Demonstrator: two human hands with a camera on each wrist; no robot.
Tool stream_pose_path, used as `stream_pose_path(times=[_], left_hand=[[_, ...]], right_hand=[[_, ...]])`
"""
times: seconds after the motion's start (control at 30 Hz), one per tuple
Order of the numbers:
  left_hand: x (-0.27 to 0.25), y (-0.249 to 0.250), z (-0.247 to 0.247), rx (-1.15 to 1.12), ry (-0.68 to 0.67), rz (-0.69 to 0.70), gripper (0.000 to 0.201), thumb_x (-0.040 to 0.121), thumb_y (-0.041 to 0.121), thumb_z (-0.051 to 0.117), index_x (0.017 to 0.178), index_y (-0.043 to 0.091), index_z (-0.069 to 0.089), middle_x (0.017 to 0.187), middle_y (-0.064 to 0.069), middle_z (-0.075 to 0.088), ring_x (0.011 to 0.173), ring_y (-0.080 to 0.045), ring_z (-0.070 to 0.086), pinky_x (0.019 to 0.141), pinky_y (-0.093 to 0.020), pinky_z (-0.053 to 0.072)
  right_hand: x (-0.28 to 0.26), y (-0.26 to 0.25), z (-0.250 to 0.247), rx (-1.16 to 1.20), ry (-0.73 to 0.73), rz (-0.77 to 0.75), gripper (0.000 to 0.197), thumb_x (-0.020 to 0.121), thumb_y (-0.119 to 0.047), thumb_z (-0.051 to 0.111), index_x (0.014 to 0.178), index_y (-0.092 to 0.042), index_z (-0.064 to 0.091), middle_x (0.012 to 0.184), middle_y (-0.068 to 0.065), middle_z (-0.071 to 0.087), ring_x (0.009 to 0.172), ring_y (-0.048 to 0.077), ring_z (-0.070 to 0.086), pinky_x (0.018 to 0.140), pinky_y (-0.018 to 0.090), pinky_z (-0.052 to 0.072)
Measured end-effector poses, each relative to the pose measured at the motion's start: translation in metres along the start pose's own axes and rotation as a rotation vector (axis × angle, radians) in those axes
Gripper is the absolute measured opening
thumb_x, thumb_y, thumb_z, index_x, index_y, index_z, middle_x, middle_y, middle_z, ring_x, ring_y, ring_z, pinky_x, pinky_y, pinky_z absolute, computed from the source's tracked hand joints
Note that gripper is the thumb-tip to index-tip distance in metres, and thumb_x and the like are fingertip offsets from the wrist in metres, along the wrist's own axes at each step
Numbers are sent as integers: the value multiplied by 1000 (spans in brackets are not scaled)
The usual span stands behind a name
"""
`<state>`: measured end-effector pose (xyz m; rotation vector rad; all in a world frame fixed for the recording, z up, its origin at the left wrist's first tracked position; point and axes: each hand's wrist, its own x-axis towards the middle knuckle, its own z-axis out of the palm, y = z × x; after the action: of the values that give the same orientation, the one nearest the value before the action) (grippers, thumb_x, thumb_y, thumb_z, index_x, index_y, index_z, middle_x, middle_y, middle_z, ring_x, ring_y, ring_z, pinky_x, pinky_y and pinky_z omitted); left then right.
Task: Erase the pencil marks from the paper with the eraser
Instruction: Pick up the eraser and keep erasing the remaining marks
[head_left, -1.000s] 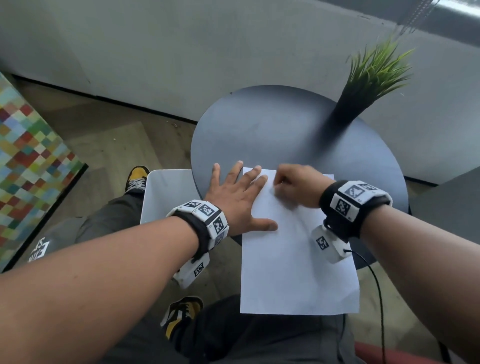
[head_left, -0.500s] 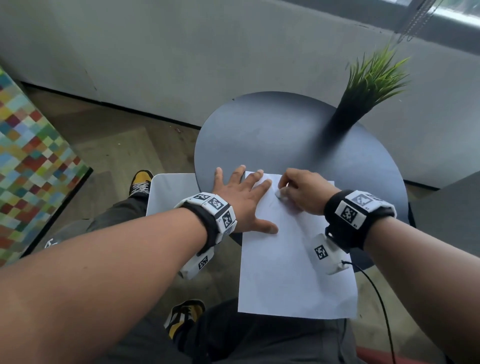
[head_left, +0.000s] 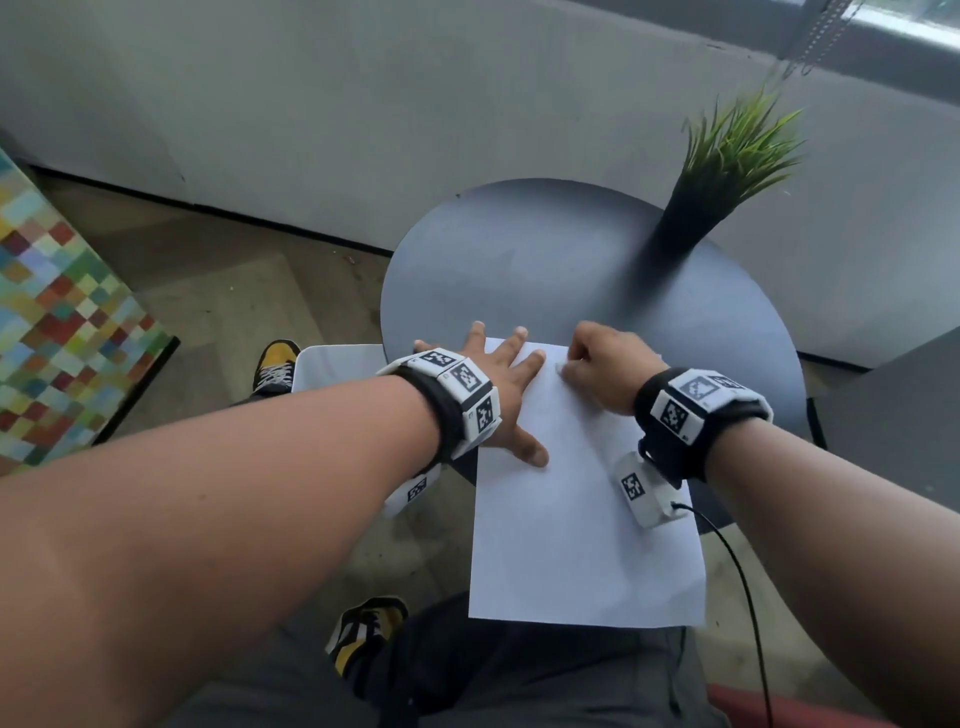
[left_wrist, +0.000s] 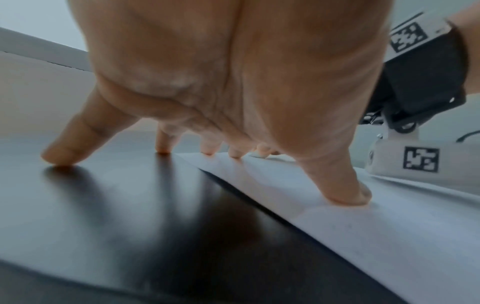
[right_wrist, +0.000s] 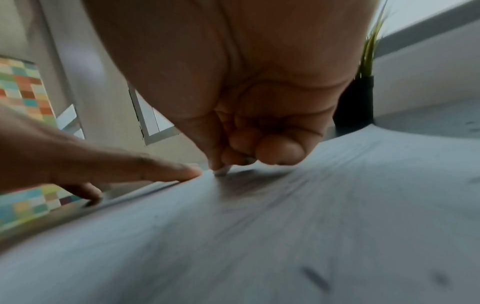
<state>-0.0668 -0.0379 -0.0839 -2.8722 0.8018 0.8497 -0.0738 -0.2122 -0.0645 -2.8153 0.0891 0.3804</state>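
Note:
A white sheet of paper (head_left: 582, 535) lies on the round dark table (head_left: 545, 270), its near part hanging over the table edge. My left hand (head_left: 498, 395) lies flat with spread fingers on the paper's far left corner and the table, pressing it down; its thumb (left_wrist: 345, 191) presses the sheet. My right hand (head_left: 602, 364) is curled at the paper's far edge and pinches a small whitish eraser (right_wrist: 223, 170) against the paper (right_wrist: 285, 236). Faint dark specks show on the sheet in the right wrist view. Most of the eraser is hidden by the fingers.
A black pot with green grass-like plant (head_left: 722, 182) stands at the table's far right. A white stool (head_left: 337, 369) is left of the table, above my shoe (head_left: 275, 364). A colourful checkered panel (head_left: 57, 332) stands at far left. A cable (head_left: 737, 582) hangs from my right wrist.
My right hand has shifted a little along the paper's far edge with the eraser, a short rubbing stroke. My left hand stays pressed on the paper.

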Motion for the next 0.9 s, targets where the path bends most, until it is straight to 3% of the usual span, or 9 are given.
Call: stream_pose_path(times=[0.07,0.17,0.23,0.33,0.4,0.5,0.67,0.8,0.9], left_hand=[[-1,0,-3,-8,-3,5,129,59,94,60,158,43,-7,166,17,-21,154,-37,-14,100,-84,23],[-1,-3,-1,-19,19,23,125,57,93,62,156,46,2,167,18,-16,154,-37,-11,98,-84,26],[0,-3,-1,-20,12,22,127,56,94,62,156,46,0,167,18,-16,154,-36,-12,97,-84,25],[-1,-1,0,-10,-3,10,129,58,94,60,157,43,-6,166,19,-20,154,-35,-14,98,-85,24],[-2,-1,-1,-10,-2,11,129,60,94,59,158,42,-8,165,19,-21,154,-35,-15,99,-85,23],[-4,-2,0,-11,-2,15,128,61,95,57,158,42,-8,166,18,-21,154,-35,-14,99,-85,23],[-3,-1,-1,4,-23,10,128,62,96,55,157,43,-12,165,17,-25,154,-35,-17,101,-85,21],[-2,-2,0,16,-19,20,126,61,97,54,156,46,-11,165,17,-24,154,-36,-16,100,-84,24],[-2,-1,1,30,-21,12,127,61,98,51,156,45,-13,165,17,-25,154,-35,-16,100,-84,24]], right_hand=[[-3,-3,3,-22,57,6,13,90,-26,53,95,-15,55,92,5,63,89,27,56,59,30,36],[-19,-18,17,-38,-150,-220,11,88,-26,53,95,-18,55,91,2,66,86,26,59,72,34,47],[-19,-13,12,-24,-235,-205,9,86,-27,58,90,-20,57,87,0,66,84,23,60,74,34,50],[-5,5,-2,-4,-4,-9,10,86,-27,58,87,-17,58,88,1,63,86,24,58,68,30,43],[-10,3,4,-3,60,-5,10,88,-24,54,88,-15,56,87,3,62,84,25,56,67,30,38],[-25,-13,18,-23,-67,-172,7,88,-22,53,86,-16,55,83,1,62,81,24,56,66,32,41],[-11,4,-1,15,86,-4,9,88,-23,58,89,-15,61,88,0,62,85,22,54,69,28,37],[-29,-23,19,27,-130,-196,8,86,-20,55,92,-16,59,86,0,66,82,22,59,69,31,44],[-18,-18,10,43,-47,-81,9,87,-20,55,90,-13,59,86,2,64,82,23,58,66,30,42]])
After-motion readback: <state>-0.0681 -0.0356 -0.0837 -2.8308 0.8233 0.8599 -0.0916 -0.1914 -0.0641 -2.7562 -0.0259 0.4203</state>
